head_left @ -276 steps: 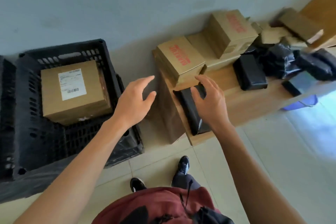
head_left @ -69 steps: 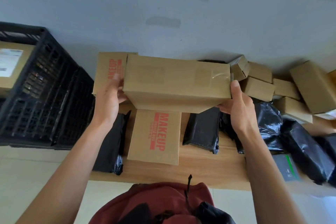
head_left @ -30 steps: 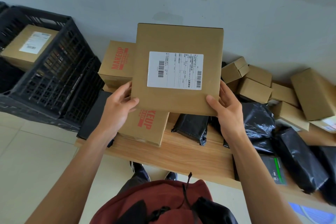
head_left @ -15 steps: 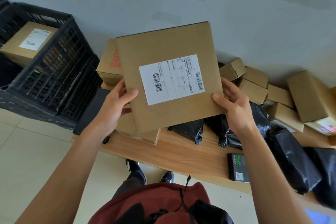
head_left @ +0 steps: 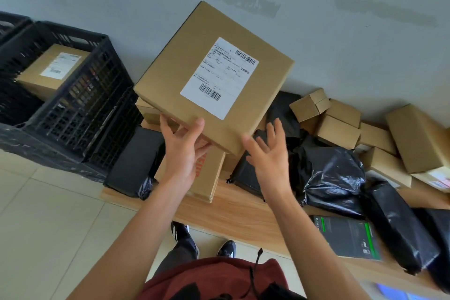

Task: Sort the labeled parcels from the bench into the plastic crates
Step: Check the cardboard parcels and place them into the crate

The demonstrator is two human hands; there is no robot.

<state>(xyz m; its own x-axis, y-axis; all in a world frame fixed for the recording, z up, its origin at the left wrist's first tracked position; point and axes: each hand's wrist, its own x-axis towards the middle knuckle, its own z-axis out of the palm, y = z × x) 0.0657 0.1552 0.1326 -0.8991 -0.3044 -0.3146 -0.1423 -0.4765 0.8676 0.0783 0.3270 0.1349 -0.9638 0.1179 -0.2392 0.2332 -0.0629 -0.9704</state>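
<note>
Labeled box (head_left: 214, 78) tilted diagonally, label up, gripped by left hand (head_left: 181, 151).

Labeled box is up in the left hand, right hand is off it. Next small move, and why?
Probably swing the brown cardboard box with the white label left toward the black plastic crate. Only the left hand grips its lower edge, the right hand is open beside it, and the crate holds one labeled box with room left.
</note>
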